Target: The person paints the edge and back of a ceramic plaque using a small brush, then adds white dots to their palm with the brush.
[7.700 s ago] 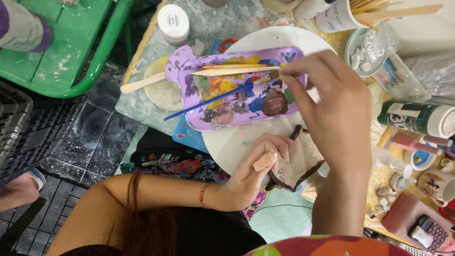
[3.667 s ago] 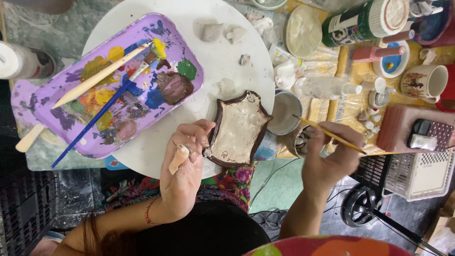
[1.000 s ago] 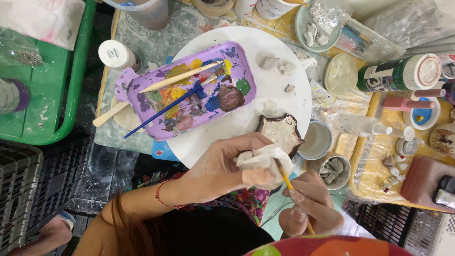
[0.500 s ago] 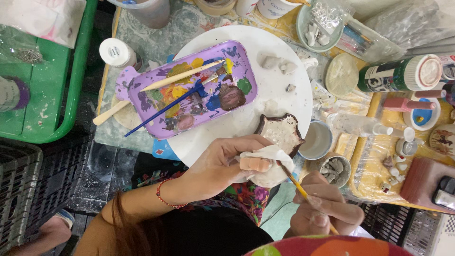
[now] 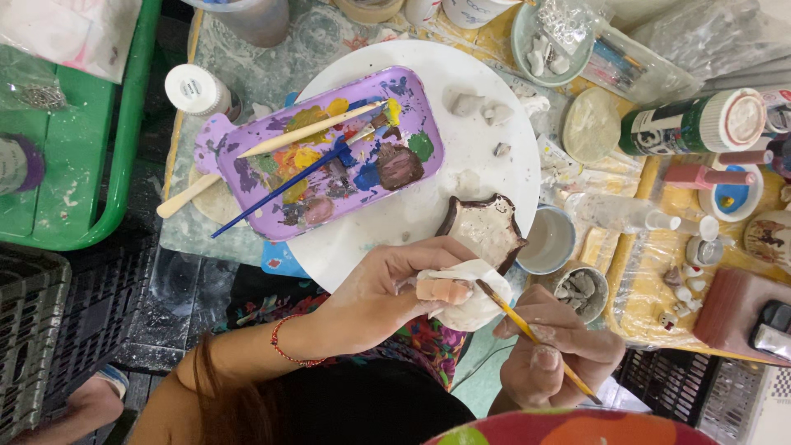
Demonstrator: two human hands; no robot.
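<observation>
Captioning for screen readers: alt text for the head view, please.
Left hand holds a small pale piece while the right hand touches a thin brush to it. Behind, a purple paint palette with two brushes rests on a white round board.

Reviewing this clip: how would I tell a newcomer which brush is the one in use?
Start at the round white board mid-table, then drop to its near edge, where the left hand holds a small white piece. The thin yellow-handled brush in the right hand touches that piece; the blue brush and the wooden stick just lie across the purple palette.
</observation>
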